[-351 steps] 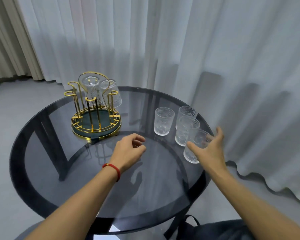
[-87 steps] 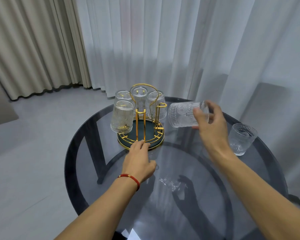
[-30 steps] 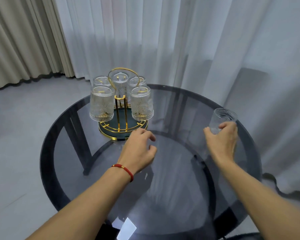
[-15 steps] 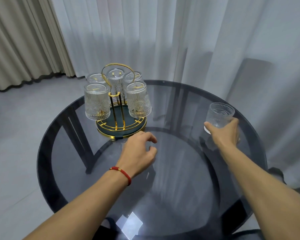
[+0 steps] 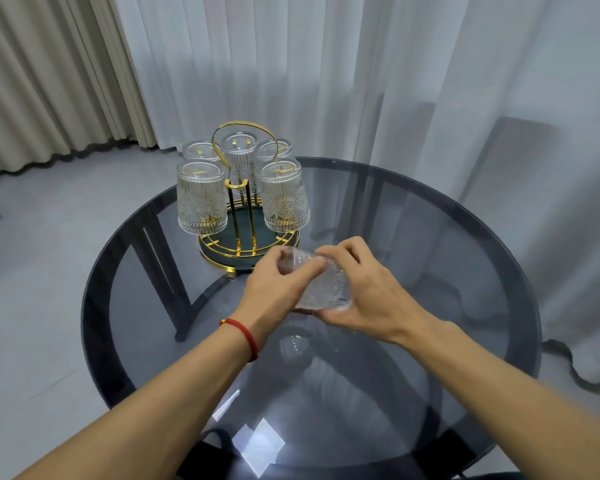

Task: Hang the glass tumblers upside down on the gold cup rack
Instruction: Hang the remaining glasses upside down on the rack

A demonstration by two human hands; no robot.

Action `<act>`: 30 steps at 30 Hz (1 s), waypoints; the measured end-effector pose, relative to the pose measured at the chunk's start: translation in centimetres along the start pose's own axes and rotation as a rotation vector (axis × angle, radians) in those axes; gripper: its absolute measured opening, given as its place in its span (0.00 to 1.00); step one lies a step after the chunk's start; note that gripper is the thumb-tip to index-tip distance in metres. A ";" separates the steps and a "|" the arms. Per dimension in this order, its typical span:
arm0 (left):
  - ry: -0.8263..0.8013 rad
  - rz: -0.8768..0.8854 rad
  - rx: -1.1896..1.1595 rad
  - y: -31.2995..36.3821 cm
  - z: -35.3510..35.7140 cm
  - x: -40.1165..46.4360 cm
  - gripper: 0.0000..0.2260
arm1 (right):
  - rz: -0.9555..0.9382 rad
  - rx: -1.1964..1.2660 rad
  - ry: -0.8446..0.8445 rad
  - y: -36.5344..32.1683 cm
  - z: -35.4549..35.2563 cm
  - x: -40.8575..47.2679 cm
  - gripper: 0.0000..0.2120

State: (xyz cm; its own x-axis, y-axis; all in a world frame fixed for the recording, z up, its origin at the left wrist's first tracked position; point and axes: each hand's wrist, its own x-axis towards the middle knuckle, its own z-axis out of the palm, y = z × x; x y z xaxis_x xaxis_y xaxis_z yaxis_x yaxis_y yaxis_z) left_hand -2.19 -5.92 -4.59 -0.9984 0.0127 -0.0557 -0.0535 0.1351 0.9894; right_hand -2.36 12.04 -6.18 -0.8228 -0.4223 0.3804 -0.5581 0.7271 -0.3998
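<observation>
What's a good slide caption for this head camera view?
Both hands, left hand and right hand, hold the last glass tumbler before the gold cup rack already carrying five.

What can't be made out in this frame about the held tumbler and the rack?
Head view only:
- Held tumbler: motion-blurred, and the left hand and right hand cover much of it; which end faces the rack is unclear.
- Gold cup rack: the front tumblers screen its rear pegs.
- Rear tumblers: largely hidden behind the front pair.
- Table: near rim cut off by the bottom edge.
</observation>
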 end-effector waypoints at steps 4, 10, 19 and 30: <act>0.037 0.027 -0.209 0.6 -1.5 0.2 0.23 | 0.343 0.526 -0.108 -1.2 -0.4 0.3 0.47; -0.042 0.103 -0.177 0.6 -3.1 0.4 0.19 | 0.543 1.030 0.031 -2.9 0.0 1.2 0.26; 0.215 0.216 0.715 -2.6 -5.3 2.5 0.21 | 0.200 0.317 0.284 -6.8 -4.5 5.7 0.27; 0.087 0.191 1.005 -3.1 -4.9 2.3 0.26 | 0.163 0.076 0.156 -11.2 -4.7 14.4 0.28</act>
State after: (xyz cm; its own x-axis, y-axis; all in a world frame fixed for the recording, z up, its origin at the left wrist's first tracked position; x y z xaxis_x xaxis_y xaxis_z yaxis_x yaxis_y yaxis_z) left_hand -4.41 -11.13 -7.17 -0.9886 0.0549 0.1404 0.1084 0.9062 0.4087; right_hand -7.45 0.38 7.72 -0.8794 -0.2094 0.4276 -0.4305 0.7333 -0.5262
